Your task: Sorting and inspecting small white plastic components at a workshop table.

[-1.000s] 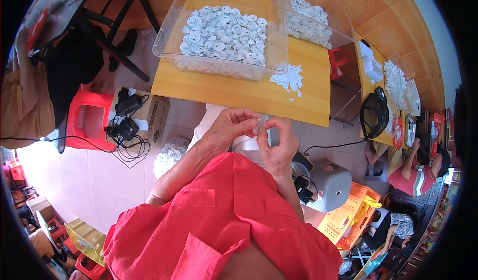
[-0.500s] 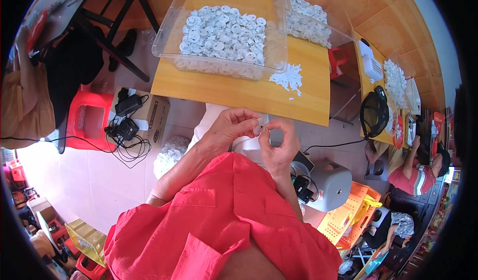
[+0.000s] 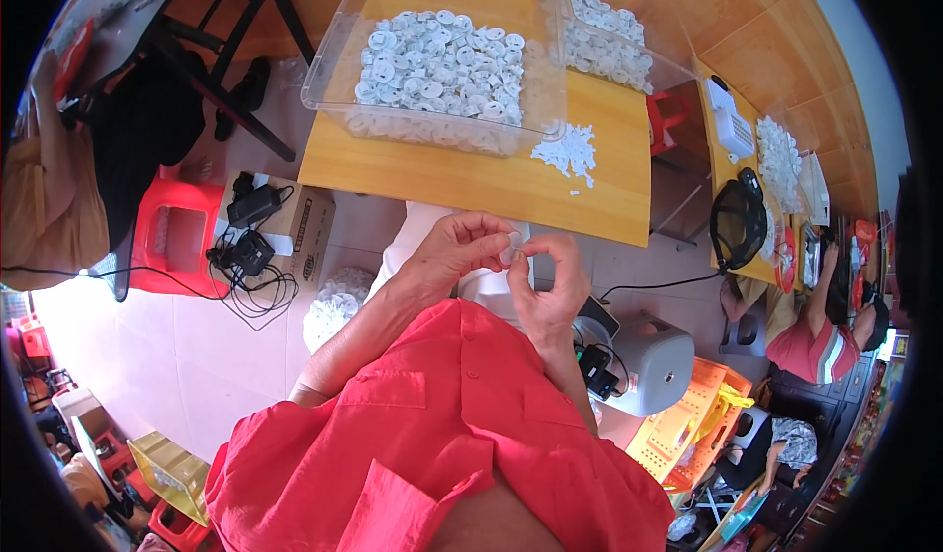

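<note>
In front of my red shirt, just off the table's near edge, a small white plastic disc [image 3: 510, 248] is held up between both hands. My left hand [image 3: 460, 248] pinches it between thumb and fingertips. From the other side my right hand [image 3: 552, 279] has thumb and forefinger closed at the disc's right edge; any smaller part between them is hidden. Beyond the hands, a clear plastic bin [image 3: 339, 100] on the table holds a heap of similar white discs [image 3: 442, 66]. A loose pile of tiny white parts [image 3: 568, 151] lies right of the bin.
The wooden table [image 3: 413, 174] also bears a second clear bin [image 3: 629, 36]. On the left stand a red stool [image 3: 177, 223] and a carton [image 3: 312, 233] with black cables. A grey speaker-like box [image 3: 656, 365] and an orange crate [image 3: 688, 424] are at right. Other people sit nearby.
My right fingertips have moved slightly left onto the disc, over the dark spot that showed on it before. My left hand stays put. The person at far right has raised an arm.
</note>
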